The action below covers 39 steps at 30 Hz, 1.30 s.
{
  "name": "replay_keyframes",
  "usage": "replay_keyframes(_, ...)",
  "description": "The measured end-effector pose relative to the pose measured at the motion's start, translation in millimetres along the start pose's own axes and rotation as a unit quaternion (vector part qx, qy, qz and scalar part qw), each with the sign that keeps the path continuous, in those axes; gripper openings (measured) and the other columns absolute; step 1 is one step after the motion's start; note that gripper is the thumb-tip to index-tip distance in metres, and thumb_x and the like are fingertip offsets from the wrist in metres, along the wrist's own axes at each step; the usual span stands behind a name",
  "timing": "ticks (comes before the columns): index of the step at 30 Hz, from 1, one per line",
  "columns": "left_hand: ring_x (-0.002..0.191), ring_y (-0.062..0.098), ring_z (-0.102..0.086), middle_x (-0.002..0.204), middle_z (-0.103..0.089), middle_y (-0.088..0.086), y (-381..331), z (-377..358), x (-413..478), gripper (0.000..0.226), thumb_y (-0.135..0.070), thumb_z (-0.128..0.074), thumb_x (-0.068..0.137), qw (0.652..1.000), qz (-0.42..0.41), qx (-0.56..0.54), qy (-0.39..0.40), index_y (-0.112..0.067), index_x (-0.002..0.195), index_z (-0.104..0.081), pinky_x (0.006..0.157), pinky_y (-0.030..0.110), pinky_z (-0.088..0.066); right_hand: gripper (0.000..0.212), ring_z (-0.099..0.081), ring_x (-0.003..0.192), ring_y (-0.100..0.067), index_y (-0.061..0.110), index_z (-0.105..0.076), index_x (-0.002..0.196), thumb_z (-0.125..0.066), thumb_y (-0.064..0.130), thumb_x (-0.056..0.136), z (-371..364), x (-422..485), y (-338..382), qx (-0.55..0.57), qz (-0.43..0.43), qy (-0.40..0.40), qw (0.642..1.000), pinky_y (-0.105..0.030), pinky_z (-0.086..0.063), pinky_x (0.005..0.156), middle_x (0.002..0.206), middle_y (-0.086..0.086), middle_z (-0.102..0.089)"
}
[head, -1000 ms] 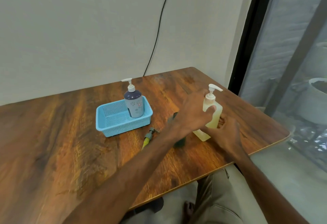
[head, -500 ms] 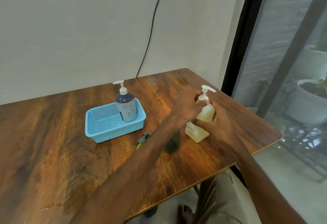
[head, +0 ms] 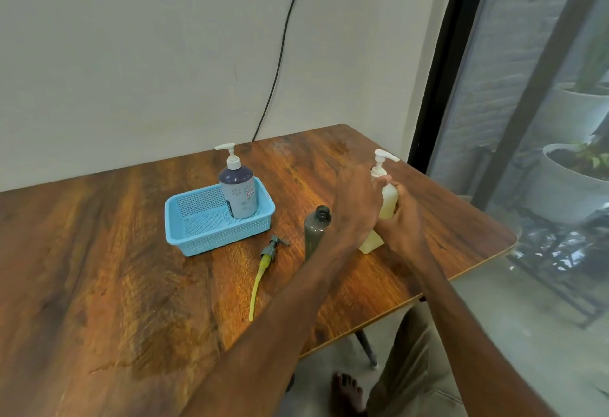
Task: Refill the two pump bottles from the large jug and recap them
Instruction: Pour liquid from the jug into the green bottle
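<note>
A pale yellow pump bottle with a white pump head stands tilted near the table's right side. My left hand grips its neck just under the pump. My right hand wraps round its body from the right. Just left of my left arm stands an open dark grey bottle with no cap. Its grey pump head with a yellow tube lies flat on the table. A dark blue pump bottle stands capped in the blue basket.
The wooden table ends close on the right and front at a rounded corner. A glass door and white plant pots lie beyond it. A black cable runs down the wall. No large jug is in view.
My view shifted. Both hands stayed on the yellow bottle, and my right hand slid further round its body. The grey bottle, hidden before by my arm, now shows.
</note>
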State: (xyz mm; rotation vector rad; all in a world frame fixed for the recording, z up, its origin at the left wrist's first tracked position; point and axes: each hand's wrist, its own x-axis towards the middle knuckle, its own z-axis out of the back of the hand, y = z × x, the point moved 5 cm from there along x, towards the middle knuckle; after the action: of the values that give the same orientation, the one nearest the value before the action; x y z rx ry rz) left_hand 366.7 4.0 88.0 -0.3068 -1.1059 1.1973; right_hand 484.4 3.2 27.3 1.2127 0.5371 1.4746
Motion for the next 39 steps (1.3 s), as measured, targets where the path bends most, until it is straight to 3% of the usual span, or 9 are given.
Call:
replay_keyframes(3, 0.104, 0.02, -0.063, 0.108, -0.071, 0.006, -2, -3, -6, 0.036, -0.038, -0.072, 0.097, 0.998, 0.014, 0.034, -0.055, -0.009, 0.118, -0.072, 0.086, 0.032, -0.052, 0.07, -0.064, 0.1, -0.009, 0.013, -0.053, 0.134, -0.087, 0.029, 0.075, -2, 0, -2, -0.004, 0.007, -0.01, 1.0, -0.019, -0.051, 0.072, 0.12, 0.004, -0.065)
replay_keyframes(9, 0.089, 0.016, -0.065, 0.094, -0.071, 0.003, -5, 3, 2, 0.045, -0.051, -0.077, 0.088, 0.991, 0.021, 0.098, -0.092, -0.008, 0.1, -0.072, 0.077, 0.029, -0.049, 0.069, -0.064, 0.102, -0.01, 0.01, -0.053, 0.133, -0.087, 0.027, 0.075, -5, 1, -3, -0.012, 0.004, -0.013, 1.0, -0.016, -0.047, 0.07, 0.119, 0.002, -0.066)
replay_keyframes(14, 0.082, 0.02, -0.067, 0.086, -0.07, 0.003, -11, 9, 9, 0.046, -0.056, -0.078, 0.084, 0.991, 0.031, 0.102, -0.085, -0.011, 0.091, -0.07, 0.073, 0.033, -0.051, 0.072, -0.068, 0.096, -0.012, 0.016, -0.059, 0.123, -0.087, 0.047, 0.064, -2, 0, -2, 0.006, 0.005, -0.006, 1.0, -0.04, -0.06, 0.074, 0.11, 0.003, -0.07)
replay_keyframes(18, 0.106, 0.025, -0.063, 0.11, -0.071, 0.008, -7, 6, 4, 0.064, -0.07, -0.065, 0.087, 0.986, 0.058, 0.143, -0.065, -0.01, 0.109, -0.069, 0.093, 0.039, -0.049, 0.065, -0.067, 0.099, -0.007, 0.016, -0.057, 0.126, -0.087, 0.038, 0.073, -3, 0, 0, 0.005, 0.012, -0.001, 1.0, -0.037, -0.061, 0.078, 0.113, 0.007, -0.07)
replay_keyframes(21, 0.118, 0.018, -0.053, 0.124, -0.064, 0.002, -4, 2, -6, 0.047, -0.05, -0.062, 0.098, 0.998, 0.028, 0.048, 0.016, -0.016, 0.13, -0.057, 0.104, 0.035, -0.04, 0.058, -0.068, 0.098, -0.009, 0.012, -0.058, 0.126, -0.08, 0.037, 0.079, -2, 0, 0, 0.018, 0.023, 0.002, 1.0, -0.039, -0.06, 0.076, 0.111, 0.004, -0.07)
replay_keyframes(23, 0.114, 0.017, -0.055, 0.122, -0.065, 0.003, -5, 5, -12, 0.033, -0.025, -0.058, 0.102, 0.998, 0.008, -0.034, 0.052, -0.014, 0.133, -0.058, 0.102, 0.036, -0.046, 0.064, -0.065, 0.096, -0.005, 0.011, -0.057, 0.128, -0.076, 0.042, 0.076, -1, -1, 2, 0.023, 0.03, 0.0, 0.999, -0.028, -0.054, 0.073, 0.112, 0.003, -0.068)
replay_keyframes(27, 0.113, 0.018, -0.066, 0.12, -0.074, 0.004, 1, 21, -7, 0.035, 0.004, -0.057, 0.098, 0.997, 0.026, -0.076, -0.011, -0.01, 0.128, -0.07, 0.101, 0.034, -0.054, 0.071, -0.062, 0.099, 0.002, 0.022, -0.052, 0.134, -0.089, 0.031, 0.073, -3, -2, 4, 0.025, 0.027, 0.005, 0.999, -0.016, -0.05, 0.072, 0.116, 0.013, -0.064)
replay_keyframes(34, 0.11, 0.02, -0.064, 0.119, -0.072, 0.007, -5, 13, 2, 0.034, 0.005, -0.057, 0.097, 0.997, 0.025, -0.024, 0.063, -0.007, 0.127, -0.067, 0.093, 0.027, -0.048, 0.076, -0.061, 0.104, -0.004, 0.02, -0.052, 0.136, -0.089, 0.033, 0.071, -3, 0, 2, 0.022, 0.032, -0.003, 0.999, -0.021, -0.048, 0.076, 0.122, 0.007, -0.063)
replay_keyframes(39, 0.111, 0.028, -0.064, 0.115, -0.072, 0.01, 0, 7, 1, 0.023, -0.003, -0.06, 0.101, 0.997, 0.031, -0.023, 0.06, -0.003, 0.123, -0.067, 0.096, 0.04, -0.054, 0.078, -0.061, 0.105, -0.009, 0.022, -0.052, 0.135, -0.091, 0.03, 0.069, -6, 1, -3, 0.017, 0.023, -0.002, 1.0, -0.028, -0.052, 0.08, 0.123, 0.006, -0.063)
